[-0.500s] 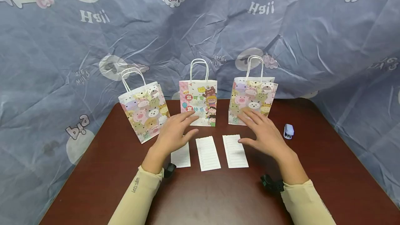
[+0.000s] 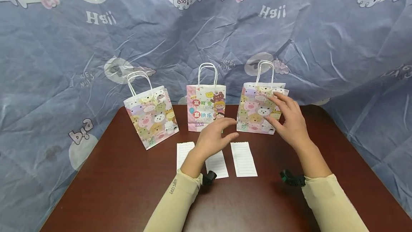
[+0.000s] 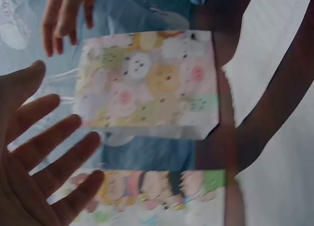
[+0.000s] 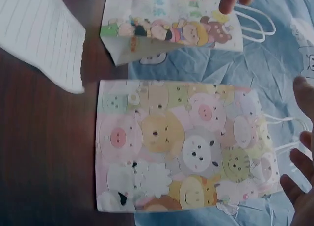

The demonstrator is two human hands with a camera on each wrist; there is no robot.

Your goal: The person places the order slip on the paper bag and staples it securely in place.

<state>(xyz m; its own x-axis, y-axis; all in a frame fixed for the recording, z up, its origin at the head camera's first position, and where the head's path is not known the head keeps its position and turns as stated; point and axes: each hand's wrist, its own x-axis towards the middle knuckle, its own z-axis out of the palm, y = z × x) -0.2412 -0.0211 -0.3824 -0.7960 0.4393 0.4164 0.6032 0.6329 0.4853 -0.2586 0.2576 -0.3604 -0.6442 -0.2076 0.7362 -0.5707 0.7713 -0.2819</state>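
In the head view, my right hand (image 2: 291, 122) hovers at the right side of a paper gift bag with animal faces (image 2: 252, 114), fingers spread and holding nothing. My left hand (image 2: 210, 139) is in front of the middle gift bag (image 2: 200, 108), printed with cartoon characters, its fingers extended toward the right bag. Contact with either bag cannot be made out. The left wrist view shows the spread, bare left fingers (image 3: 73, 147) beside the bags. Below the hands lie a right lined paper slip (image 2: 243, 158) and a middle slip (image 2: 217, 165), the latter partly hidden by my left hand.
Another animal-face bag (image 2: 151, 117) stands turned at the left. A third slip (image 2: 184, 153) lies before it, partly covered by my left arm. A blue printed cloth (image 2: 206, 38) hangs behind the dark table (image 2: 122, 189). The light-blue stapler is hidden in the head view.
Both hands have moved right, my left hand from over the left slip to before the middle bag. My right hand has also risen and now covers the stapler's place.
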